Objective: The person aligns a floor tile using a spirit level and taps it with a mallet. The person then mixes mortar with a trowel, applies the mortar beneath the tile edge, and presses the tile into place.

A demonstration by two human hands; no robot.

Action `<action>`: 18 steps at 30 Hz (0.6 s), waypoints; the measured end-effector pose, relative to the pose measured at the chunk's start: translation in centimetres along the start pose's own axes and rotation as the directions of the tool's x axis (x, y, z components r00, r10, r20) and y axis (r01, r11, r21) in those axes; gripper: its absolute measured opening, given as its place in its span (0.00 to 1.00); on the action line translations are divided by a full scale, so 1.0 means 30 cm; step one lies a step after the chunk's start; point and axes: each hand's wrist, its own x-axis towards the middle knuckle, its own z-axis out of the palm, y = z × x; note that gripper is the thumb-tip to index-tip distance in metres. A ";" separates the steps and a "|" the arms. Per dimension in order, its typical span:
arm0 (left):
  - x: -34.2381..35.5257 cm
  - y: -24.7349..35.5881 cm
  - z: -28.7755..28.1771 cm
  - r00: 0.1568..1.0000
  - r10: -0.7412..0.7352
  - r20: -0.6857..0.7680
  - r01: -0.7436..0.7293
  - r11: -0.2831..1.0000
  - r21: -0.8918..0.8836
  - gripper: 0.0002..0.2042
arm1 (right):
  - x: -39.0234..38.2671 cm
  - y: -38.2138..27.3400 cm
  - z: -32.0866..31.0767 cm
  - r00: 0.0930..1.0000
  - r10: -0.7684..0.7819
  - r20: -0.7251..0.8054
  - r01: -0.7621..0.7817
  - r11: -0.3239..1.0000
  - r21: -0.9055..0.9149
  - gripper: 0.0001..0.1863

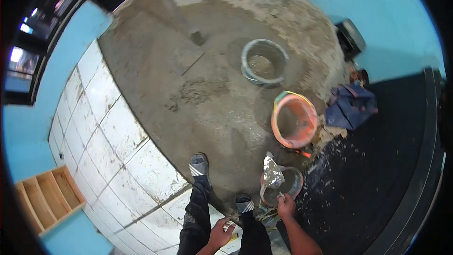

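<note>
My right hand (pixel 286 205) is closed round the handle of a trowel (pixel 272 172). The shiny metal blade points away from me, over the rim of a small pinkish bucket (pixel 298 185) whose inside looks wet and grey. My left hand (pixel 221 234) hangs low by my legs, fingers loosely curled and a little apart, with nothing visible in it. Close beside it is a small yellow object (pixel 234 237), too small to name. Wet grey mortar (pixel 212 113) covers the floor ahead, meeting white tiles (pixel 120 137) smeared with mortar on the left.
An orange bucket (pixel 309 137) and a grey bucket (pixel 245 66) stand on the mortar ahead. A dark blue cloth or bag (pixel 351 106) lies by the black surface (pixel 373 170) at right. A wooden shelf box (pixel 49 198) is at left. A long pole (pixel 170 4) reaches the mortar.
</note>
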 end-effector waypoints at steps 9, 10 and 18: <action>0.219 0.126 -0.280 0.986 -0.163 -0.035 0.153 0.968 -0.198 0.20 | 0.391 -0.955 0.377 0.988 -0.117 0.099 0.141 0.946 -0.291 0.28; 0.245 0.137 -0.306 0.987 -0.162 -0.014 0.155 0.966 -0.207 0.21 | 0.450 -1.032 0.415 0.984 -0.110 0.143 0.153 0.926 -0.345 0.28; 0.416 0.121 -0.327 0.973 -0.217 -0.079 0.175 0.917 -0.357 0.23 | 0.638 -1.176 0.679 0.976 -0.200 0.091 0.220 0.898 -0.381 0.26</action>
